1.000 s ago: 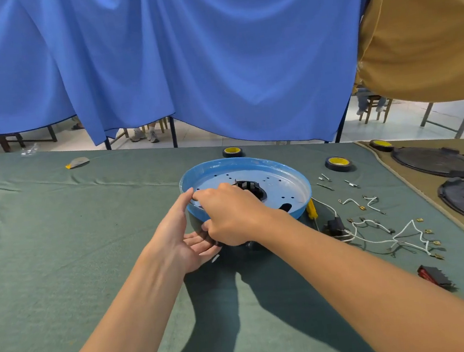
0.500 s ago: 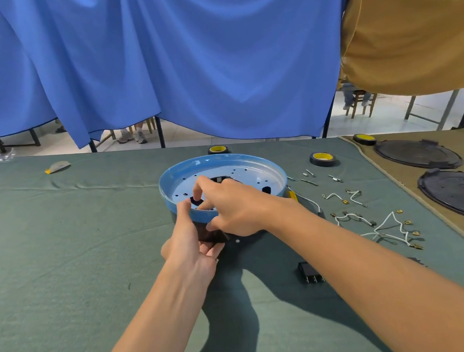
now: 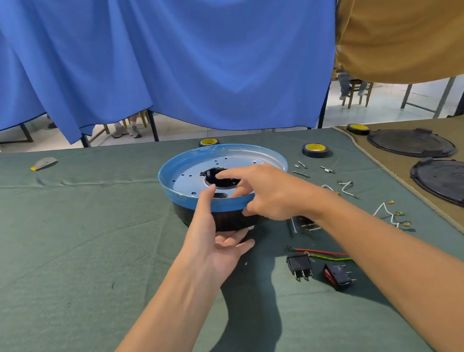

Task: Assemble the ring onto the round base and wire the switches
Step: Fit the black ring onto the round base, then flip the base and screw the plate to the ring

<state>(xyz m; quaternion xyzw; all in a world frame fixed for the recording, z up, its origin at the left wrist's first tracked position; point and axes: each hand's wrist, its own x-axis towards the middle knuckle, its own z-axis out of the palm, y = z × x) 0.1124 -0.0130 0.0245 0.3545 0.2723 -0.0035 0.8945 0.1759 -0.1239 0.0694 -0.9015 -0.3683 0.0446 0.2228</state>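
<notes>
A blue-rimmed metal ring (image 3: 172, 170) with a holed plate sits on top of the black round base (image 3: 227, 220) on the green cloth. My left hand (image 3: 216, 245) holds the near side, thumb up on the blue rim and fingers under the base. From the right, my right hand (image 3: 273, 191) reaches over the rim. Its index finger stretches to the centre hole, its thumb lies inside and its other fingers curl outside the rim. Two black rocker switches (image 3: 298, 265) (image 3: 338, 275) lie loose at the near right, beside a red and green wire (image 3: 322, 252).
White wires with brass terminals (image 3: 384, 209) and small screws (image 3: 300, 173) lie right of the base. Tape rolls (image 3: 315, 149) stand further back. Two black round lids (image 3: 411, 143) (image 3: 460, 185) rest on the tan cloth at the far right. Blue and tan curtains hang behind the table.
My right index finger has stretched from the rim to the centre hole. My left thumb has come up onto the rim. More of the black base shows, and the switches have come into view.
</notes>
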